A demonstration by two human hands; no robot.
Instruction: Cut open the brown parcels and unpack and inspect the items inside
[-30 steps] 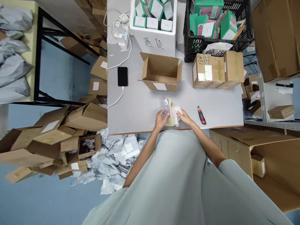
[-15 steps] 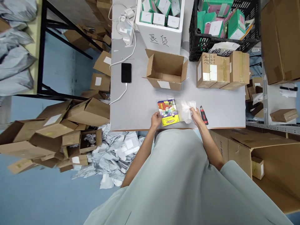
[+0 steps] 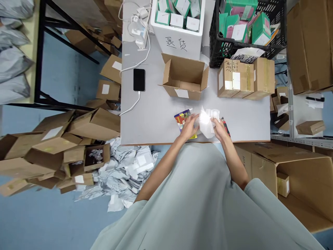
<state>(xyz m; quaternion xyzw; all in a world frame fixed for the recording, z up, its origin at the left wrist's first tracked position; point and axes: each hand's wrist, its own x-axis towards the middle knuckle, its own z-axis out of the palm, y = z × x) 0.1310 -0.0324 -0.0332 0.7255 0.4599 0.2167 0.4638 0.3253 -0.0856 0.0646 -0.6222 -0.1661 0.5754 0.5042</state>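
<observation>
A crumpled clear plastic bag [image 3: 207, 122] is held between both hands just above the near edge of the grey table [image 3: 156, 114]. My left hand [image 3: 190, 126] grips its left side and my right hand [image 3: 218, 127] grips its right side. Under my left hand lies a small colourful packet [image 3: 181, 118], purple, red and yellow, flat on the table and partly hidden. A red and black box cutter [image 3: 225, 127] lies just right of my right hand. An open, empty cardboard box [image 3: 185, 77] stands beyond the hands.
A black phone [image 3: 139, 79] on a white cable lies at the table's left. Taped cardboard boxes [image 3: 246, 78], a white foam bin [image 3: 179, 26] and a black crate [image 3: 247, 27] of green boxes line the back. Cardboard boxes [image 3: 65, 146] and grey mailers [image 3: 127, 173] cover the floor at left.
The packet was laid flat on the table and the bag pulled off to the right. My left hand then left the packet's corner and moved right to grip the bag with my right hand.
</observation>
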